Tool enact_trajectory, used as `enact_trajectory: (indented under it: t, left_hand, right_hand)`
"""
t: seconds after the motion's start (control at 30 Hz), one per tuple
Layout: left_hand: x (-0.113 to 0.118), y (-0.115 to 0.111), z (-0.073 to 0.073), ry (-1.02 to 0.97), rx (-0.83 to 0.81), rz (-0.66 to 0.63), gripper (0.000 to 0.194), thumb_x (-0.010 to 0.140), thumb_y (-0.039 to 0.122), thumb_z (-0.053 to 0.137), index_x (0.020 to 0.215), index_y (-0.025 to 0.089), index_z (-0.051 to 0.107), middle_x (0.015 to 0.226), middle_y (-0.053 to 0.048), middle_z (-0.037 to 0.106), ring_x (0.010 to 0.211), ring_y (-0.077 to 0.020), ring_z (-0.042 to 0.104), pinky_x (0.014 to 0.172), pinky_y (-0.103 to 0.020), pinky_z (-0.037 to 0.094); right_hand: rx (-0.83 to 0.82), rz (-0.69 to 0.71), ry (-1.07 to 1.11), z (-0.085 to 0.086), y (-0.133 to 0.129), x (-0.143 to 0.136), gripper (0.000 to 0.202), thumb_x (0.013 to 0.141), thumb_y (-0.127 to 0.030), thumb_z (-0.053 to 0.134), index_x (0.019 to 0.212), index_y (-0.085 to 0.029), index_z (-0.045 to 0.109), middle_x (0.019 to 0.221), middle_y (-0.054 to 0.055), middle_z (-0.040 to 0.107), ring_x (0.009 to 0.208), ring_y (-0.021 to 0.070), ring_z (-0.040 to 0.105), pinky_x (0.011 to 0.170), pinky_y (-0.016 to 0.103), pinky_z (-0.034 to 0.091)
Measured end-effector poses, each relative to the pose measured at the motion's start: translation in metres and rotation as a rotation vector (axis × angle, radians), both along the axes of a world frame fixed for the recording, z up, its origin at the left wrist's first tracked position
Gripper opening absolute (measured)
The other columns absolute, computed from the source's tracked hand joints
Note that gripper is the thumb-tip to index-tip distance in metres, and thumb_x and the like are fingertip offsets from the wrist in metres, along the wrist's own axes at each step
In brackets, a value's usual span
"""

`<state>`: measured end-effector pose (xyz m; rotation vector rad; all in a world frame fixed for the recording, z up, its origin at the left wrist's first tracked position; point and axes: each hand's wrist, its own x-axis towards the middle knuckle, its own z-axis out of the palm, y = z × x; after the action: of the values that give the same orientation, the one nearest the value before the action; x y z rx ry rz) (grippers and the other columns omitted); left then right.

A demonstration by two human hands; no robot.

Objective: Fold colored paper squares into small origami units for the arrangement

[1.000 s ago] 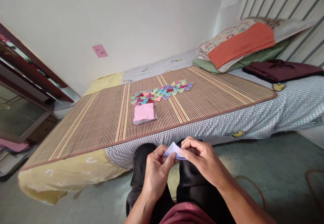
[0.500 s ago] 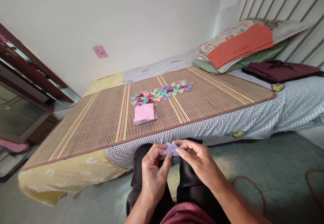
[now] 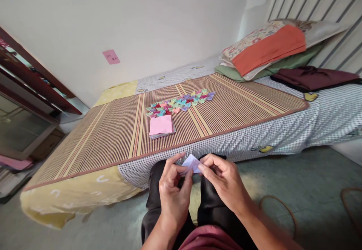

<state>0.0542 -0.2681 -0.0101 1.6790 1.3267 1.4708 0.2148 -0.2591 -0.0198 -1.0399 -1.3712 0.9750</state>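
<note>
Between my hands, above my knees, is a small folded piece of pale purple paper (image 3: 191,163) with a pointed top. My left hand (image 3: 174,184) pinches its left side between thumb and fingers, the index finger lifted above it. The thumb and fingertips of my right hand (image 3: 222,176) grip its right corner. On the bed mat lies a stack of square paper (image 3: 161,125), pink on top. Just behind the stack, small folded paper pieces (image 3: 181,104) in many colours stand in rows.
The striped mat (image 3: 113,137) covers much of the bed. Pillows (image 3: 268,48) and a dark red folded cloth (image 3: 312,78) lie at the right end. A pink note (image 3: 111,57) is on the wall. A brown cord (image 3: 278,201) curves over the floor.
The purple paper is tilted so that more of its face shows, its peak higher. My left index finger has lifted off it.
</note>
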Motion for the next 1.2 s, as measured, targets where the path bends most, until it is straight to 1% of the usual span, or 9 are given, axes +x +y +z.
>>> enact_trajectory:
  t: [0.07, 0.13, 0.2, 0.23, 0.3, 0.57, 0.8, 1.0, 1.2]
  left_hand:
    - [0.002, 0.000, -0.002, -0.104, -0.078, 0.010, 0.016, 0.091, 0.029, 0.077, 0.080, 0.018, 0.074, 0.127, -0.015, 0.074, 0.088, -0.0228, 0.074, 0.068, -0.029, 0.059]
    - [0.004, 0.000, -0.001, -0.237, -0.150, -0.008, 0.020, 0.088, 0.036, 0.081, 0.081, 0.018, 0.074, 0.108, -0.012, 0.078, 0.081, -0.0208, 0.073, 0.068, -0.028, 0.060]
    - [0.007, 0.001, 0.001, -0.349, -0.209, -0.032, 0.025, 0.085, 0.041, 0.084, 0.081, 0.018, 0.075, 0.085, -0.007, 0.076, 0.073, -0.0191, 0.071, 0.066, -0.027, 0.060]
    - [0.007, 0.001, 0.002, -0.384, -0.231, -0.036, 0.027, 0.083, 0.042, 0.085, 0.080, 0.018, 0.075, 0.077, -0.004, 0.074, 0.069, -0.0183, 0.070, 0.066, -0.026, 0.060]
    - [0.008, 0.001, 0.003, -0.418, -0.251, -0.026, 0.027, 0.081, 0.042, 0.087, 0.077, 0.018, 0.075, 0.070, -0.002, 0.072, 0.065, -0.0169, 0.068, 0.063, -0.025, 0.059]
    - [0.008, 0.000, -0.005, -0.436, -0.265, 0.031, 0.026, 0.080, 0.039, 0.088, 0.074, 0.018, 0.075, 0.069, -0.001, 0.072, 0.061, -0.0149, 0.066, 0.059, -0.023, 0.056]
    - [0.009, -0.003, -0.002, -0.409, -0.247, 0.072, 0.028, 0.080, 0.040, 0.087, 0.072, 0.018, 0.073, 0.063, 0.000, 0.071, 0.058, -0.0157, 0.068, 0.059, -0.024, 0.057]
    - [0.010, -0.002, -0.002, -0.438, -0.246, 0.073, 0.030, 0.079, 0.041, 0.089, 0.071, 0.018, 0.071, 0.064, 0.000, 0.070, 0.057, -0.0158, 0.068, 0.057, -0.024, 0.058]
    - [0.010, -0.002, -0.005, -0.475, -0.279, 0.062, 0.029, 0.079, 0.040, 0.089, 0.072, 0.018, 0.072, 0.066, 0.000, 0.073, 0.059, -0.0163, 0.071, 0.060, -0.024, 0.058]
  right_hand:
    - [0.038, -0.029, -0.024, 0.001, -0.001, -0.001, 0.030, 0.100, -0.036, 0.063, 0.074, -0.021, 0.061, 0.075, 0.002, 0.064, 0.069, 0.0172, 0.059, 0.064, 0.028, 0.047]
    - [0.067, -0.054, -0.041, 0.003, -0.001, -0.002, 0.029, 0.100, -0.034, 0.063, 0.074, -0.022, 0.060, 0.076, 0.002, 0.065, 0.069, 0.0172, 0.060, 0.064, 0.027, 0.048]
    - [0.091, -0.074, -0.059, 0.005, -0.001, -0.002, 0.028, 0.099, -0.032, 0.063, 0.073, -0.022, 0.060, 0.075, 0.002, 0.065, 0.069, 0.0172, 0.061, 0.065, 0.027, 0.048]
    - [0.099, -0.082, -0.070, 0.006, -0.001, -0.003, 0.027, 0.099, -0.031, 0.063, 0.073, -0.023, 0.060, 0.075, 0.002, 0.065, 0.069, 0.0173, 0.062, 0.066, 0.027, 0.048]
    - [0.108, -0.097, -0.095, 0.007, -0.001, -0.003, 0.027, 0.099, -0.031, 0.063, 0.073, -0.023, 0.059, 0.074, 0.002, 0.065, 0.068, 0.0178, 0.062, 0.067, 0.028, 0.048]
    - [0.121, -0.152, -0.195, 0.003, -0.002, -0.005, 0.026, 0.100, -0.029, 0.061, 0.074, -0.025, 0.055, 0.074, 0.002, 0.067, 0.072, 0.0198, 0.065, 0.070, 0.030, 0.047]
    - [0.129, -0.161, -0.241, -0.004, -0.004, -0.007, 0.026, 0.103, -0.031, 0.058, 0.077, -0.024, 0.055, 0.078, 0.002, 0.069, 0.075, 0.0197, 0.066, 0.071, 0.030, 0.048]
    - [0.144, -0.171, -0.236, -0.005, -0.004, -0.009, 0.028, 0.103, -0.032, 0.058, 0.076, -0.025, 0.054, 0.076, 0.002, 0.069, 0.074, 0.0201, 0.065, 0.069, 0.030, 0.048]
    - [0.131, -0.193, -0.233, -0.008, -0.004, -0.011, 0.028, 0.103, -0.033, 0.060, 0.077, -0.025, 0.054, 0.075, 0.001, 0.068, 0.073, 0.0197, 0.065, 0.071, 0.030, 0.047]
